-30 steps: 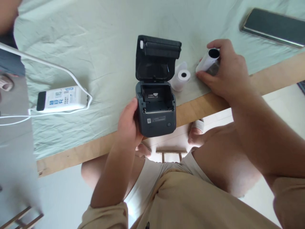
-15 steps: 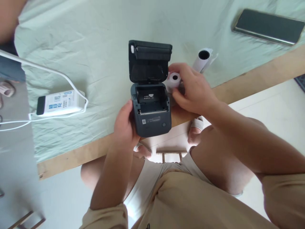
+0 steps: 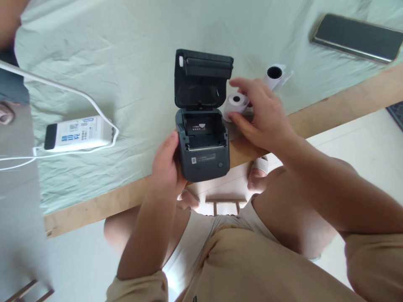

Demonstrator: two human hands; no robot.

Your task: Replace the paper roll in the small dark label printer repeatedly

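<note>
My left hand point(image 3: 166, 165) grips the left side of a dark label printer point(image 3: 206, 165), holding it above the table's front edge. The printer's lid point(image 3: 201, 92) is raised, and the paper bay point(image 3: 203, 126) has no roll in it. To the right of the printer a small white paper roll point(image 3: 233, 110) stands upright on the cloth. My right hand point(image 3: 261, 113) is around this roll with its fingers spread; the thumb is against or close to its near side, and the index finger is stretched out clear of it. Another paper roll point(image 3: 274, 74) with a black core stands just behind that hand.
A phone point(image 3: 359, 37) lies at the far right on the pale green cloth point(image 3: 135, 54). At left, a white power bank point(image 3: 78, 133) has a white cable point(image 3: 63, 89) looping round it. Another person's arm point(image 3: 11, 23) shows at top left. The table's wooden edge point(image 3: 103, 201) crosses in front of me.
My right hand's fingers have opened from around the small paper roll, with the index finger stretching out. Printer and left hand appear slightly farther right as the view shifts.
</note>
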